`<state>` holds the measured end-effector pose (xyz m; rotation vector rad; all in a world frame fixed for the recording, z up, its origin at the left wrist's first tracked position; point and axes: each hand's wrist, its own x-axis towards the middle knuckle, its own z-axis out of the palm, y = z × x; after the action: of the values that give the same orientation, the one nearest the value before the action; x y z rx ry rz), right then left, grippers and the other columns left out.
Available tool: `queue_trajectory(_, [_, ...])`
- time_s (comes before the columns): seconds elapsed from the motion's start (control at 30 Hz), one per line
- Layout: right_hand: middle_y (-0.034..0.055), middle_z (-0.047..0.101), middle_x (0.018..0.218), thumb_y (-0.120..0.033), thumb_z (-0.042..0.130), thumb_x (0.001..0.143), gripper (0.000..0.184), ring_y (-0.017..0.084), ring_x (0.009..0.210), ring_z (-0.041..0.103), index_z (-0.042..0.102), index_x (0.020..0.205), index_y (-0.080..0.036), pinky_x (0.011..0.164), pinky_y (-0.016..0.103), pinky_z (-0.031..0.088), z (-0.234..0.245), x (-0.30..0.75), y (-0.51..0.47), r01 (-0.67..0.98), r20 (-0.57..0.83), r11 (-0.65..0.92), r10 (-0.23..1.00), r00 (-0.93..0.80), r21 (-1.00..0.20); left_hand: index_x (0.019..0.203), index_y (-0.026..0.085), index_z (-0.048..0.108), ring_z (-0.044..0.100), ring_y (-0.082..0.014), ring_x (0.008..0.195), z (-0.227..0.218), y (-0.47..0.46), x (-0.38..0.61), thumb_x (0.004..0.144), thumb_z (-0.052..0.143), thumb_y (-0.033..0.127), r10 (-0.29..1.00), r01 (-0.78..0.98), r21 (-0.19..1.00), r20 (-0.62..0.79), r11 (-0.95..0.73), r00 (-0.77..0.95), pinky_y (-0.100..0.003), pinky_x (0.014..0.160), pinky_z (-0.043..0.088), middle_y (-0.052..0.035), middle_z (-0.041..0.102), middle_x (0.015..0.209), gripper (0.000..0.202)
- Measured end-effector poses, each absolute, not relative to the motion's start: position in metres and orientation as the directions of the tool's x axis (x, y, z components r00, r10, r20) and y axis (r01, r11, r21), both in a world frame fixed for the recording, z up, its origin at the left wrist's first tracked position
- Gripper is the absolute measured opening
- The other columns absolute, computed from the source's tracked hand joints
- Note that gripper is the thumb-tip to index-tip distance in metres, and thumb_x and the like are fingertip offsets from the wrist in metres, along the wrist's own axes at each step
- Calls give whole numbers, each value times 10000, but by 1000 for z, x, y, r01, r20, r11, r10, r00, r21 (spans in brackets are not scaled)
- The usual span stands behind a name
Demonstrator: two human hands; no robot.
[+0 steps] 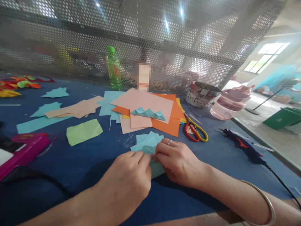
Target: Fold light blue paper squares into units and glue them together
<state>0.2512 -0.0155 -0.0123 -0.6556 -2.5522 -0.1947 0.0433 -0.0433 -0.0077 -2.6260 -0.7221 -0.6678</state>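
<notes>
Fingertips (142,158) of both hands pinched a folded sky-blue paper sheet (147,141) between them, gripping its near edge, its folds apparently part made. The left hand (124,179) and ringed right hand (176,163) lay low, forearms (235,201) angled inward — farther off, a finished-looking pleated blue paper strip (148,113) lay on pink card (150,105).

Perforated metal screen (131,31) behind the blue table (235,175), bright window (266,58), pale floor (277,147)
</notes>
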Motion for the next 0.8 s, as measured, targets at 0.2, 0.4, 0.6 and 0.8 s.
queue_trajectory(0.2, [68, 626, 764, -10, 469, 877, 299, 189, 686, 475, 683, 714, -141, 594, 324, 400, -11, 253, -14, 469, 507, 883, 391, -768, 30, 615, 190, 622, 539, -228, 538, -5, -41, 44, 602, 534, -18, 389, 544, -185, 520, -818, 761, -370, 476, 428, -36, 583, 597, 227])
queue_trajectory(0.4, [72, 628, 780, -25, 477, 897, 292, 190, 693, 478, 679, 722, -141, 589, 327, 400, -11, 253, -14, 478, 496, 878, 409, -766, 13, 615, 193, 627, 544, -224, 534, -3, -42, 44, 591, 542, -5, 403, 550, -177, 508, -816, 761, -368, 475, 434, -27, 587, 594, 217])
queue_trajectory(0.6, [85, 637, 825, -5, 468, 863, 275, 199, 717, 491, 707, 805, -131, 607, 327, 419, -11, 255, -15, 477, 459, 879, 432, -776, -21, 616, 195, 625, 556, -222, 518, -1, -40, 45, 605, 513, -27, 407, 561, -161, 533, -812, 742, -361, 472, 444, -28, 598, 583, 248])
queue_trajectory(0.8, [82, 635, 818, -17, 463, 896, 287, 197, 713, 481, 691, 773, -142, 609, 327, 419, -12, 254, -15, 486, 459, 874, 439, -772, -20, 618, 195, 618, 568, -226, 515, 0, -40, 46, 628, 502, -45, 409, 558, -150, 534, -816, 740, -365, 464, 448, -31, 603, 587, 266])
